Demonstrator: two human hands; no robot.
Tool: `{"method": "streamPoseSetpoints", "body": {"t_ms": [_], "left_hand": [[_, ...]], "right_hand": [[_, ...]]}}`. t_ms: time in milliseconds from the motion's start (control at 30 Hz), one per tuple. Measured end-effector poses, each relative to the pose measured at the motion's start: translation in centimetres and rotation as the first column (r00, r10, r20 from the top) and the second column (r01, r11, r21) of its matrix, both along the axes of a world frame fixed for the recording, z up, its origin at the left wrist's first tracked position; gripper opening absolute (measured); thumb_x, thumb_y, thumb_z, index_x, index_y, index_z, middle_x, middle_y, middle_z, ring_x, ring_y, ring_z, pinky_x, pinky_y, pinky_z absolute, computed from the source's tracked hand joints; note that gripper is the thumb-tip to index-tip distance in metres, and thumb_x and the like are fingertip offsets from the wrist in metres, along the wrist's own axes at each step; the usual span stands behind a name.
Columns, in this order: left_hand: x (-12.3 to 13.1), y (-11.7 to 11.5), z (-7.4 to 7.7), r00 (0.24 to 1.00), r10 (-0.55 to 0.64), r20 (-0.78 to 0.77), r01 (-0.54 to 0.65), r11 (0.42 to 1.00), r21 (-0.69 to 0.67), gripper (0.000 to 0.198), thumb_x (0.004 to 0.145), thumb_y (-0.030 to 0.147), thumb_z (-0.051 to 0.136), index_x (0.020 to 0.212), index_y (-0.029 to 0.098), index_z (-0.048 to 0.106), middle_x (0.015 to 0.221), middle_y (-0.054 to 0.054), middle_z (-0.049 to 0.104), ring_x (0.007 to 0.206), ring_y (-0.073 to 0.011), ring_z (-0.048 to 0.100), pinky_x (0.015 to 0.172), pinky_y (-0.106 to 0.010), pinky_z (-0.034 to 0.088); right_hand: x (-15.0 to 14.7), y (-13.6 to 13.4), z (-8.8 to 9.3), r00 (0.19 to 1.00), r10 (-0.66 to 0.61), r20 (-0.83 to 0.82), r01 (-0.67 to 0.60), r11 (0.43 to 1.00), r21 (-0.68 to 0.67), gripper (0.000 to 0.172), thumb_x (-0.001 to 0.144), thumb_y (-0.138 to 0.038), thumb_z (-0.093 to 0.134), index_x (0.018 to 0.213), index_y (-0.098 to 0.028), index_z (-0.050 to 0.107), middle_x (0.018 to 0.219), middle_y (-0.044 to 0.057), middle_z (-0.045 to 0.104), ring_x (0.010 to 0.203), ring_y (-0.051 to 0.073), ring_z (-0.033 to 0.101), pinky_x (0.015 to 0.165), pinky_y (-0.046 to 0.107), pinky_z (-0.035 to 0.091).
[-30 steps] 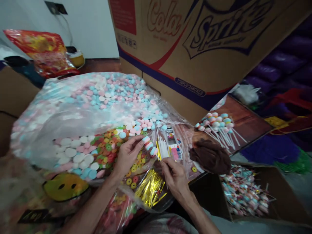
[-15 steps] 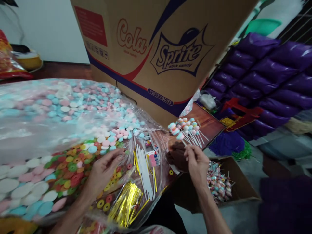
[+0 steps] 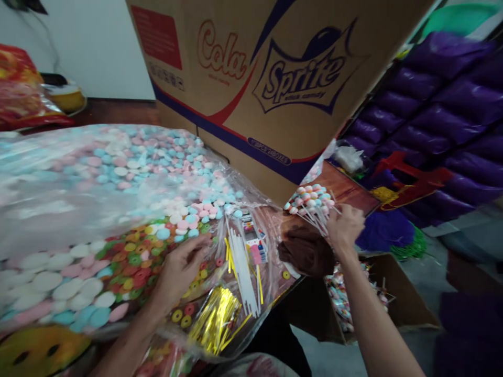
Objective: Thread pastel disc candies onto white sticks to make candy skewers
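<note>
My left hand [image 3: 181, 268] hovers over the heap of gummy rings [image 3: 135, 256], fingers loosely bent and apart, holding nothing visible. Pastel marshmallow discs [image 3: 157, 162] spread behind it under clear plastic. To its right lie thin white sticks [image 3: 242, 272] and a bundle of gold twist ties [image 3: 216, 319]. My right hand [image 3: 346, 228] is at the right side of a pile of marshmallow sticks [image 3: 312, 198], fingers curled in beside the stick ends. What it grips is blurred and partly hidden by the fingers. A brown cloth [image 3: 306, 251] lies just left of its wrist.
A large cardboard box [image 3: 236, 99] printed Cola and Sprite stands behind the sweets. An open carton [image 3: 408, 293] of wrapped candy sits low at right. Purple packs [image 3: 436, 99] are stacked beyond it. A red bag [image 3: 23, 89] is at far left.
My right hand has moved right and up, from in front of the marshmallow-stick pile to its right side. The stick it held now appears among the pile. My left hand stays over the gummy rings.
</note>
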State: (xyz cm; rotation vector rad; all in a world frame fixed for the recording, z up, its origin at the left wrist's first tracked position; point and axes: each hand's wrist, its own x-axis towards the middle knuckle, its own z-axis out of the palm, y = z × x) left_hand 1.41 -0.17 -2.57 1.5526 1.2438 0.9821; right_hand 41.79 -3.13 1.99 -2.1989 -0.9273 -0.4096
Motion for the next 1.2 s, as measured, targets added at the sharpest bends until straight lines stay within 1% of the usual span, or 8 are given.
{"method": "streamPoseSetpoints", "body": {"t_ms": [100, 233, 300, 400, 500, 633, 967, 1200], "left_hand": [[0.0, -0.1, -0.3, 1.000, -0.016, -0.017, 0.016, 1.000, 0.021, 0.040, 0.086, 0.043, 0.061, 0.114, 0.017, 0.070, 0.112, -0.010, 0.074, 0.102, -0.0230, 0.069, 0.096, -0.039, 0.055], [-0.2, -0.1, -0.6, 0.999, -0.019, -0.036, 0.021, 0.999, 0.048, 0.036, 0.088, 0.038, 0.060, 0.116, 0.018, 0.069, 0.114, -0.009, 0.073, 0.103, -0.0220, 0.069, 0.096, -0.040, 0.054], [-0.2, -0.1, -0.6, 0.999, -0.025, -0.035, 0.027, 0.998, 0.058, 0.035, 0.088, 0.036, 0.060, 0.117, 0.019, 0.069, 0.113, -0.009, 0.073, 0.102, -0.0217, 0.069, 0.094, -0.039, 0.055], [-0.1, -0.2, -0.5, 0.999, -0.033, -0.040, 0.037, 0.996, 0.080, 0.034, 0.088, 0.033, 0.059, 0.117, 0.019, 0.070, 0.112, -0.009, 0.073, 0.101, -0.0213, 0.069, 0.093, -0.038, 0.056], [0.0, -0.3, -0.5, 0.998, -0.032, -0.050, 0.037, 0.995, 0.093, 0.033, 0.088, 0.030, 0.058, 0.118, 0.019, 0.069, 0.112, -0.008, 0.073, 0.101, -0.0210, 0.069, 0.093, -0.037, 0.055], [0.0, -0.4, -0.6, 0.997, -0.041, -0.069, 0.049, 0.993, 0.107, 0.032, 0.089, 0.028, 0.057, 0.117, 0.019, 0.069, 0.112, -0.009, 0.072, 0.103, -0.0212, 0.069, 0.095, -0.037, 0.054], [0.5, -0.1, -0.1, 0.997, -0.030, -0.064, 0.033, 0.998, 0.045, 0.032, 0.088, 0.028, 0.058, 0.114, 0.016, 0.070, 0.115, -0.009, 0.073, 0.103, -0.0212, 0.069, 0.095, -0.038, 0.054], [1.9, 1.7, 2.6, 0.971, -0.100, -0.216, 0.126, 0.986, 0.113, 0.027, 0.085, 0.022, 0.057, 0.106, 0.017, 0.073, 0.107, -0.008, 0.076, 0.097, -0.0213, 0.070, 0.089, -0.034, 0.054]], "right_hand": [[-3.9, -1.1, 0.2, 0.969, 0.191, 0.159, -0.199, 0.979, 0.034, 0.024, 0.089, -0.030, 0.052, 0.095, -0.015, 0.068, 0.099, 0.016, 0.065, 0.095, 0.029, 0.057, 0.085, 0.042, 0.041], [-12.3, -1.3, -0.2, 0.706, 0.704, -0.072, -0.707, 0.707, -0.020, 0.020, 0.096, -0.028, 0.049, 0.096, -0.019, 0.066, 0.091, 0.008, 0.071, 0.081, 0.020, 0.064, 0.078, 0.031, 0.050], [-16.5, -0.8, -0.8, 0.614, 0.785, -0.085, -0.788, 0.605, -0.111, 0.021, 0.097, -0.024, 0.046, 0.091, -0.019, 0.066, 0.090, 0.008, 0.071, 0.084, 0.021, 0.066, 0.078, 0.031, 0.050], [-21.1, -0.4, -1.8, 0.638, 0.763, -0.108, -0.740, 0.568, -0.360, 0.015, 0.096, -0.026, 0.051, 0.095, -0.018, 0.064, 0.091, 0.011, 0.071, 0.084, 0.023, 0.067, 0.073, 0.032, 0.051], [-23.3, -0.4, -2.3, 0.699, 0.709, -0.092, -0.631, 0.552, -0.545, 0.017, 0.092, -0.012, 0.049, 0.104, -0.015, 0.062, 0.098, 0.014, 0.070, 0.087, 0.025, 0.067, 0.069, 0.031, 0.049], [-23.6, -0.6, -2.4, 0.734, 0.656, -0.176, -0.621, 0.542, -0.567, 0.027, 0.089, -0.004, 0.041, 0.105, -0.014, 0.061, 0.094, 0.014, 0.070, 0.081, 0.023, 0.067, 0.066, 0.029, 0.045], [-21.4, -1.3, -2.7, 0.575, 0.607, -0.547, -0.746, 0.664, -0.048, 0.019, 0.094, -0.029, 0.038, 0.089, -0.020, 0.053, 0.074, 0.002, 0.062, 0.068, 0.019, 0.058, 0.063, 0.029, 0.039], [-21.4, -0.8, -4.0, 0.410, 0.657, -0.633, -0.751, 0.637, 0.174, 0.021, 0.090, -0.039, 0.052, 0.097, -0.020, 0.056, 0.072, -0.001, 0.059, 0.064, 0.017, 0.054, 0.064, 0.028, 0.042]]}}
